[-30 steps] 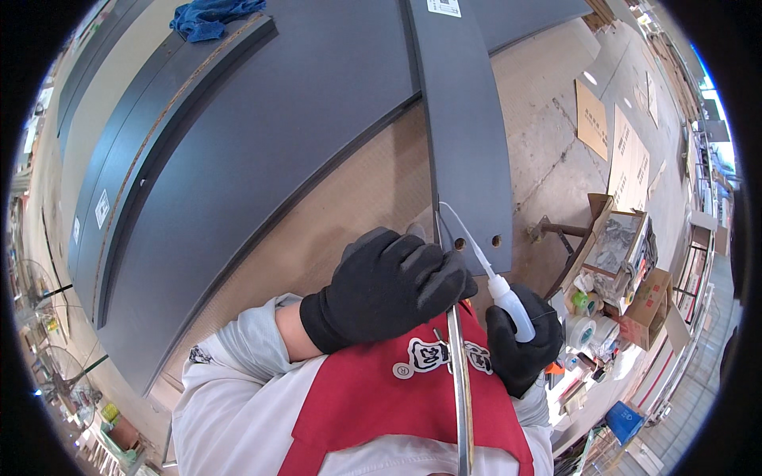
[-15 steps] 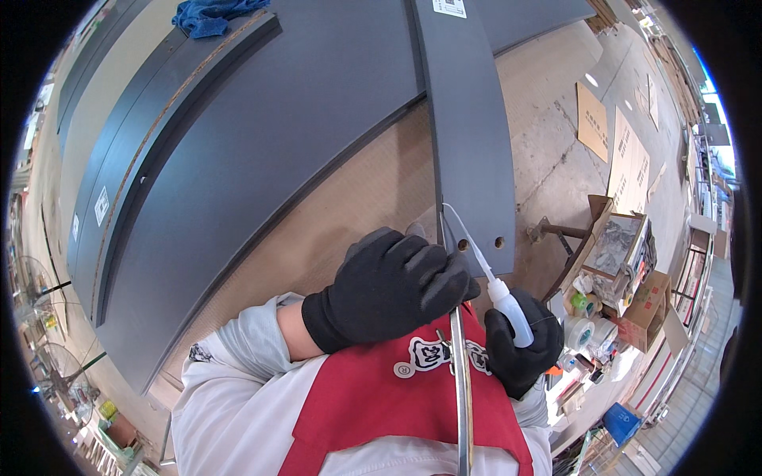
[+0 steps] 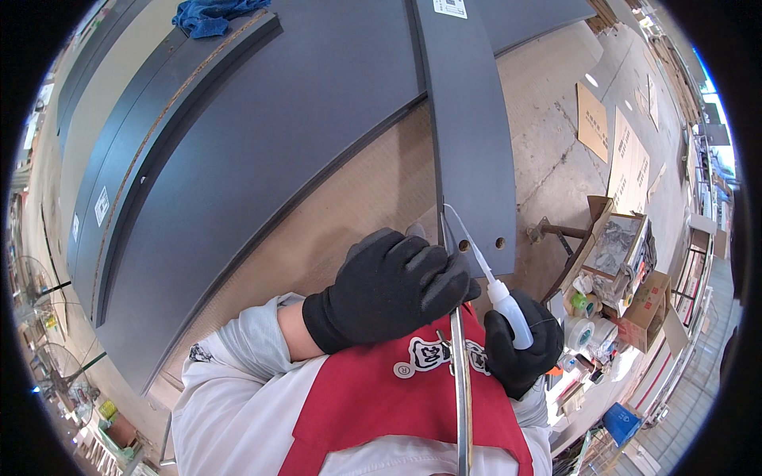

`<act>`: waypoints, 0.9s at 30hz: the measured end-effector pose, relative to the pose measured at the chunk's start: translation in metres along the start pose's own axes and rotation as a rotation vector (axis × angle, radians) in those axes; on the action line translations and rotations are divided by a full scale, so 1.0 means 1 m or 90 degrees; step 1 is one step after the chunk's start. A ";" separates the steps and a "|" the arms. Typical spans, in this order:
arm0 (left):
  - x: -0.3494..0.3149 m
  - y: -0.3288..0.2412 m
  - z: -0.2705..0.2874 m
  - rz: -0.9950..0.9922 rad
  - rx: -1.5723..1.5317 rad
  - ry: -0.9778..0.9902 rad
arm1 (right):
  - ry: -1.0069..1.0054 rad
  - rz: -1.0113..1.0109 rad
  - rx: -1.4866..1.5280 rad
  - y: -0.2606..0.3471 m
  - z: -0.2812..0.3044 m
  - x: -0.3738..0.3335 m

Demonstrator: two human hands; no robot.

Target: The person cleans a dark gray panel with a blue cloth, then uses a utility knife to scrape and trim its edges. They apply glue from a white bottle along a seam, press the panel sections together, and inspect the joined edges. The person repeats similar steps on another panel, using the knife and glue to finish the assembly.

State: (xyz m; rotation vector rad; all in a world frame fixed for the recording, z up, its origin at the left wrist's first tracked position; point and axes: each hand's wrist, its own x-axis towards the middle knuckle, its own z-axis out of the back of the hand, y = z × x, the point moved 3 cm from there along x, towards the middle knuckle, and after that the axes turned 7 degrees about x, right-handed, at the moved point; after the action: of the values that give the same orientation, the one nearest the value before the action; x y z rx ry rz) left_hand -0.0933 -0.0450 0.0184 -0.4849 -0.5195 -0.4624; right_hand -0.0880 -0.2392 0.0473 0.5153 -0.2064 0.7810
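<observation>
My right hand (image 3: 528,349), in a black glove, is closed around a small white squeeze bottle (image 3: 514,317) with a long thin nozzle. The nozzle's bent tip meets the left edge of a narrow dark grey panel (image 3: 475,166), just above two round holes near its end. My left hand (image 3: 397,285), also black-gloved, is closed at the panel's near left corner. Out from under its fingers runs a long, narrow, shiny strip (image 3: 461,381) toward the lower edge; the fingertips' hold on it is partly hidden.
Wide dark grey panels (image 3: 294,103) lie to the left, with a blue cloth (image 3: 208,17) on them. On the right stands a cluttered surface with tape rolls (image 3: 579,333) and an open cardboard box (image 3: 647,308). Cardboard sheets (image 3: 627,166) lie on the floor beyond.
</observation>
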 end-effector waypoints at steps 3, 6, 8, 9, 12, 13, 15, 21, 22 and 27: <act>0.000 0.000 -0.001 -0.008 0.007 -0.013 | 0.011 0.023 -0.009 0.002 0.001 0.003; 0.001 0.000 0.001 -0.007 0.005 -0.016 | 0.021 0.045 -0.018 0.003 0.002 0.005; 0.002 -0.001 0.001 -0.005 -0.001 -0.018 | -0.004 0.007 0.008 0.001 0.001 0.000; 0.002 -0.001 0.001 -0.005 -0.003 -0.022 | -0.016 -0.012 0.022 0.000 0.000 -0.002; 0.000 0.000 0.000 -0.004 -0.003 -0.011 | -0.001 -0.001 0.014 0.000 0.001 0.000; 0.000 0.000 0.000 -0.004 -0.003 -0.003 | -0.003 -0.008 0.021 0.000 0.001 -0.001; -0.001 0.000 -0.001 -0.002 0.004 -0.007 | -0.005 -0.021 0.037 -0.001 0.000 -0.002; -0.001 0.000 0.001 0.004 -0.003 0.016 | 0.028 0.091 -0.034 -0.001 0.000 -0.008; -0.001 0.000 0.001 0.003 -0.005 0.017 | 0.024 0.074 -0.016 -0.001 0.001 -0.007; -0.001 0.000 -0.001 0.023 0.020 -0.024 | 0.009 0.022 0.028 0.001 0.003 -0.005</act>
State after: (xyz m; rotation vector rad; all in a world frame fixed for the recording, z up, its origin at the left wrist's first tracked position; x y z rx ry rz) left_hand -0.0937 -0.0453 0.0172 -0.4733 -0.5524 -0.4110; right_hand -0.0920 -0.2430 0.0481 0.5488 -0.1850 0.8236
